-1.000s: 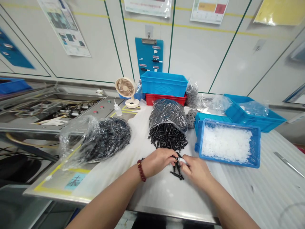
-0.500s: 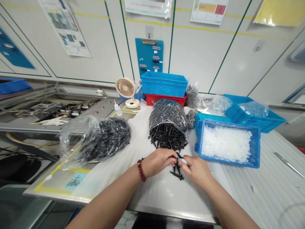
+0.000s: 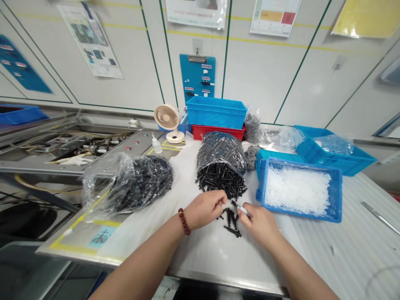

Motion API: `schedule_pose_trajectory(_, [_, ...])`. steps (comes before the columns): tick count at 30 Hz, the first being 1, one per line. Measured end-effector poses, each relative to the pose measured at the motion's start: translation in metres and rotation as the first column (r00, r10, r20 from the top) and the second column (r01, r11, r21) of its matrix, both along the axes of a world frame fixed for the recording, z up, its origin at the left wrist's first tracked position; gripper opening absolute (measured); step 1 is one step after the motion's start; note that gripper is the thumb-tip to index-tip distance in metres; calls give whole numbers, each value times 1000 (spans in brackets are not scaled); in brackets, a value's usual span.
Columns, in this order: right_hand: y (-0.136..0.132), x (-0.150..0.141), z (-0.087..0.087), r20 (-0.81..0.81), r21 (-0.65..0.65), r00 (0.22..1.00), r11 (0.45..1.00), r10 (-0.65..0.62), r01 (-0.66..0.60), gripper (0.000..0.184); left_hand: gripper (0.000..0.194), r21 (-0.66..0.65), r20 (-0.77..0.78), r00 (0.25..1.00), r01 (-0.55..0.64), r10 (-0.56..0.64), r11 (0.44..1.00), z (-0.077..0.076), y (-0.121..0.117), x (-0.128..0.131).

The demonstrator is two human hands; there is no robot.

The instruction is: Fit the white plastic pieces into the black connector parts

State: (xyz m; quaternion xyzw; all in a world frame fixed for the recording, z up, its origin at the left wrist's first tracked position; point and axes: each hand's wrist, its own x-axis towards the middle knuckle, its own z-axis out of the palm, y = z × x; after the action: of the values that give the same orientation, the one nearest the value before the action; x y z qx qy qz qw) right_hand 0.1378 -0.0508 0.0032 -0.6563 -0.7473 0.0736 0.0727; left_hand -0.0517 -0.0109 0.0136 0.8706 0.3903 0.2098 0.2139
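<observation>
My left hand (image 3: 204, 209) is curled just left of a small heap of black ribbed pins (image 3: 231, 221) on the white sheet, and its fingertips hide whatever they may hold. My right hand (image 3: 258, 225) pinches a small white piece (image 3: 243, 210) at its fingertips, close to the heap's upper right. Behind my hands, loose black pins (image 3: 221, 180) spill from the mouth of a clear plastic bag (image 3: 220, 152). A second bag of black pins (image 3: 140, 184) lies to the left. A blue tray (image 3: 263, 183) of small white rings (image 3: 296, 190) sits to the right.
A blue crate (image 3: 216, 112) stands on a red crate (image 3: 217, 132) at the back. Nearby are a small fan (image 3: 167, 118) and a dropper bottle (image 3: 156, 146). Another blue crate (image 3: 336, 160) sits at the right, a metal strip (image 3: 378, 216) lies on the steel table, and a control panel (image 3: 134, 146) lies at the left.
My left hand has drawn back to the left, away from my right hand, opening a gap above the small heap. The whole view has shifted slightly.
</observation>
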Motion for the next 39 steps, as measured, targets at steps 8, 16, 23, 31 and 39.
schedule_pose_trajectory(8, [1,1,-2,-52,32,998,999,35,-34,25,23,46,-323,946,13,3,999,-16,2,-4])
schedule_pose_trajectory(16, [0,1,-2,-102,-2,992,997,76,-77,22,12,61,-226,973,-28,42,998,-13,5,0])
schedule_pose_trajectory(23, [1,3,-4,-134,8,989,998,59,-58,24,24,-37,228,974,-7,15,999,-4,6,-2])
schedule_pose_trajectory(31, [0,1,-1,-96,5,993,998,69,-68,26,7,-128,241,971,25,6,992,-5,2,0])
schedule_pose_trajectory(39, [-3,-2,-1,15,-23,993,993,117,-117,21,7,-132,159,987,58,-37,989,-7,1,3])
